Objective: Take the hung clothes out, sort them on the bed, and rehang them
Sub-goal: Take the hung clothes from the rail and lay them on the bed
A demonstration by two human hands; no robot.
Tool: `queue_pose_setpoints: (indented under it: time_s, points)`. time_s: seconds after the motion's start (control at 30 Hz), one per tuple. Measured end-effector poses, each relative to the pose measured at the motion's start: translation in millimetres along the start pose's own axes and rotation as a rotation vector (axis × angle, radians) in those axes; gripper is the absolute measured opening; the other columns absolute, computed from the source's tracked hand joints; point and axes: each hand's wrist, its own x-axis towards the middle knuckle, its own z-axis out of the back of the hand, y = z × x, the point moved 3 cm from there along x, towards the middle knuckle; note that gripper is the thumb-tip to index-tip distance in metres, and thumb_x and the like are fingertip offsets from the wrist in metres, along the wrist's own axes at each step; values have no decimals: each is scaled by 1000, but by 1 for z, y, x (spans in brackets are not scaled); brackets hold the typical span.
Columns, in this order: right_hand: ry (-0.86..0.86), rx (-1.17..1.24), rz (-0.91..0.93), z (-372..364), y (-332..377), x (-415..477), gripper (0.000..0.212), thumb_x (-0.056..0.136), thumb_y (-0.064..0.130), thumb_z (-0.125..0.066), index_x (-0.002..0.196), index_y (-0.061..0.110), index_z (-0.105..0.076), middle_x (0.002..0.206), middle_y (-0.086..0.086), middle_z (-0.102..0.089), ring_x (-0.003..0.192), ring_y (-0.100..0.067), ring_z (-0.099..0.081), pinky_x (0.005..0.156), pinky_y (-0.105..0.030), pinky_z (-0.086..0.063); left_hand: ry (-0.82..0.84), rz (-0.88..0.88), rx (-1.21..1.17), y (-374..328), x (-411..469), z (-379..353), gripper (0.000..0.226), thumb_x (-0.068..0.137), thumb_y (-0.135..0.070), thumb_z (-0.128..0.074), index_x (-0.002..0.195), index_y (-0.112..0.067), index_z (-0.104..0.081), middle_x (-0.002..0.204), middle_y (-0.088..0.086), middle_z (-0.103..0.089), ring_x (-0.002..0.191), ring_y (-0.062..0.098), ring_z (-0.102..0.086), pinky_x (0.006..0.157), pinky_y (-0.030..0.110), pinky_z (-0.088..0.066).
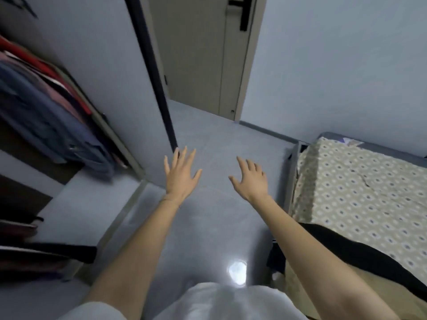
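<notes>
Left hand (181,175) and right hand (251,179) mid-frame over the floor (208,227), fingers apart, holding nothing; clothes (46,107) hang upper left; bed (360,185) right.

Single head camera, wide-angle, faces forward and down at floor (215,222). Near, mid-frame: left hand (181,175), right hand (250,179). Left edge wardrobe (92,72), right edge bed (360,192).

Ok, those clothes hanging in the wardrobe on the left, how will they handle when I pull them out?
Probably floppy: the hung clothes sag in soft folds. They look tightly packed, so neighbours may drag along. The whole bunch is likely heavy together.
</notes>
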Motion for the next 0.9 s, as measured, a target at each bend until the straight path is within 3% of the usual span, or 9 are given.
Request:
queue_pose_setpoints:
  time_s: [0.27,0.63,0.9]
  points:
    - [63,-105,352,-56,215,28,71,98,51,-45,156,26,-13,157,-8,-25,144,-31,-22,114,-44,-24,-94,304,56,194,-30,61,66,97,-50,-51,154,-25,-31,161,6,-28,151,28,-16,119,56,-4]
    - [115,-123,807,-100,454,88,74,95,49,-49,156,27,-15,157,-10,-26,145,-34,-21,118,-46,-19,-248,669,118,383,-56,128,67,91,-43,-64,149,-19,-42,155,11,-39,146,34,-29,114,63,-16]
    - [146,-132,1103,-113,615,128,73,96,48,-48,157,27,-12,160,-10,-23,146,-33,-19,119,-46,-17,-399,943,194,485,-57,187,70,92,-55,-34,152,-19,-36,158,10,-35,148,31,-23,119,53,-3]
